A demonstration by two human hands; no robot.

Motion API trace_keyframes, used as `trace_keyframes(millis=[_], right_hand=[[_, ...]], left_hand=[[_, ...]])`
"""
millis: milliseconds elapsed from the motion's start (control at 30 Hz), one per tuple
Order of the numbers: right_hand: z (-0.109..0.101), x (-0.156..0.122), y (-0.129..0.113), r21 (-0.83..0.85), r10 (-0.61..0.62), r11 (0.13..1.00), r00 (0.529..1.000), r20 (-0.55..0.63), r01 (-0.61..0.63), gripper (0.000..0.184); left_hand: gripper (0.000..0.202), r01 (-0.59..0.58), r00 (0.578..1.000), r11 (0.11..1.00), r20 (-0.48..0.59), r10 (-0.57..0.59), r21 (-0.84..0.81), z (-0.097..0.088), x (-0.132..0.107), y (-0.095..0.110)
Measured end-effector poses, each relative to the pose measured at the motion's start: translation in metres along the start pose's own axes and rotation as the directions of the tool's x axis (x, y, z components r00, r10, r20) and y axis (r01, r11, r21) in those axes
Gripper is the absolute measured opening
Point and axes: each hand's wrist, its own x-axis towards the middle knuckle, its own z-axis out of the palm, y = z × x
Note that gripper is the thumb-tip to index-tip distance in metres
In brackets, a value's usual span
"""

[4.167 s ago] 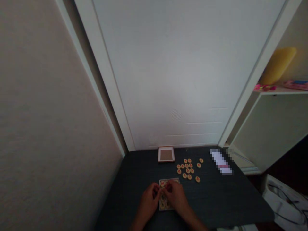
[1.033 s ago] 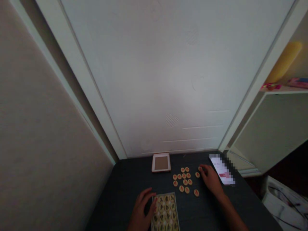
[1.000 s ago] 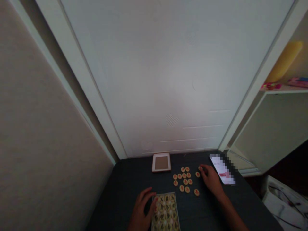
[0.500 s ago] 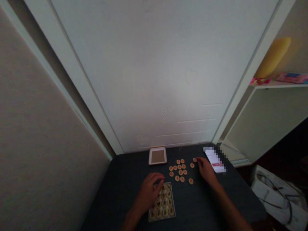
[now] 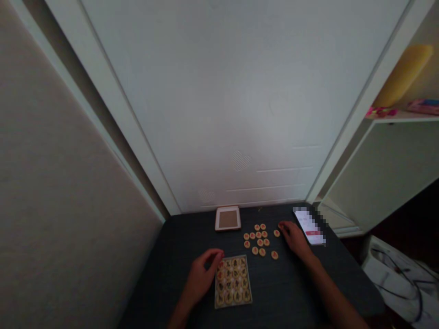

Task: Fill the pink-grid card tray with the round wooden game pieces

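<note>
My left hand (image 5: pixel 205 269) is at the upper left corner of a square tray (image 5: pixel 250 292). Its thumb and forefinger meet in a pinch; whether anything sits between the tips is hidden. Round wooden Chinese chess pieces fill the tray in rows, most marked in black, with red ones in the left column. Beyond the tray, several loose red-marked pieces (image 5: pixel 259 235) lie flat on the dark table. At their right side my right hand (image 5: pixel 294 237) pinches one Chinese chess piece (image 5: pixel 280 225), mostly covered by the fingertips.
A shallow box lid (image 5: pixel 228 219) lies at the table's back edge against a white panel. To the right of my right hand is a phone (image 5: pixel 310 228) with a lit screen. Cables rest on a white box (image 5: pixel 394 274) beyond the table's right side.
My left hand has drawn left, off the tray's pieces to its corner, uncovering the upper left ones. My right fingertips have closed over the outermost piece. The view has shifted slightly.
</note>
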Motion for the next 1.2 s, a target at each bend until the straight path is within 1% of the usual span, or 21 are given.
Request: trace_keyframes(millis=[100,200,233,267,300,367,433,500,600,667,767,833,900,967,1067,1200], right_hand=[[0.000,-0.015,-0.014,0.027,0.001,1.000,1.000,-0.029,0.000,0.035],[0.009,-0.042,-0.042,0.060,-0.015,0.998,1.000,-0.007,0.016,0.037],[0.014,-0.053,-0.055,0.081,-0.032,0.996,0.999,0.017,0.030,0.036],[0.020,-0.063,-0.068,0.135,-0.053,0.990,0.996,0.067,0.044,0.034],[0.027,-0.073,-0.081,0.189,-0.072,0.981,0.993,0.093,0.054,0.032],[0.041,-0.091,-0.106,0.273,-0.112,0.959,0.988,0.111,0.078,0.027],[0.054,-0.103,-0.125,0.342,-0.143,0.936,0.978,0.153,0.083,0.022],[0.067,-0.109,-0.136,0.382,-0.141,0.922,0.977,0.162,0.070,0.020],[0.080,-0.110,-0.143,0.416,-0.122,0.908,0.979,0.162,0.044,0.018],[0.085,-0.109,-0.144,0.436,-0.102,0.900,0.982,0.161,0.022,0.018],[0.089,-0.106,-0.145,0.471,-0.083,0.882,0.983,0.163,-0.003,0.023],[0.089,-0.105,-0.146,0.491,-0.085,0.871,0.980,0.180,-0.015,0.027],[0.090,-0.104,-0.146,0.506,-0.078,0.862,0.977,0.198,-0.034,0.028],[0.091,-0.103,-0.144,0.521,-0.060,0.852,0.976,0.211,-0.060,0.028],[0.093,-0.104,-0.142,0.562,-0.021,0.819,0.974,0.224,-0.112,0.029],[0.092,-0.105,-0.143,0.652,0.024,0.722,0.950,0.311,-0.232,0.033]], left_hand=[[0.038,0.018,0.999,1.000,-0.026,-0.019,-0.018,0.003,-0.006,-0.008],[0.036,0.017,0.999,1.000,-0.029,-0.018,-0.023,0.010,-0.009,-0.011],[0.035,0.013,1.000,1.000,-0.028,-0.014,-0.021,0.012,-0.010,-0.011],[0.034,0.009,1.000,1.000,-0.022,-0.009,-0.017,0.015,-0.011,-0.011],[0.033,0.003,1.000,1.000,-0.016,-0.003,-0.009,0.017,-0.012,-0.010],[0.033,-0.010,1.000,1.000,0.006,0.010,0.015,0.019,-0.013,-0.010],[0.032,-0.032,0.999,0.998,0.023,0.031,0.048,0.020,-0.014,-0.013],[0.031,-0.078,0.997,0.993,-0.007,0.079,0.090,0.019,-0.014,-0.020],[0.028,-0.146,0.983,0.976,-0.089,0.162,0.161,0.017,-0.013,-0.035],[0.025,-0.166,0.976,0.966,-0.105,0.189,0.197,0.015,-0.012,-0.044],[0.022,-0.207,0.973,0.950,-0.051,0.225,0.235,0.012,-0.014,-0.051],[0.021,-0.252,0.965,0.932,0.000,0.261,0.261,0.011,-0.016,-0.053],[0.021,-0.290,0.955,0.912,0.030,0.294,0.289,0.009,-0.018,-0.053],[0.021,-0.308,0.949,0.899,0.036,0.313,0.312,0.007,-0.020,-0.054],[0.022,-0.305,0.949,0.893,0.029,0.314,0.332,0.004,-0.021,-0.055],[0.021,-0.293,0.950,0.898,-0.006,0.313,0.328,0.002,-0.020,-0.054]])
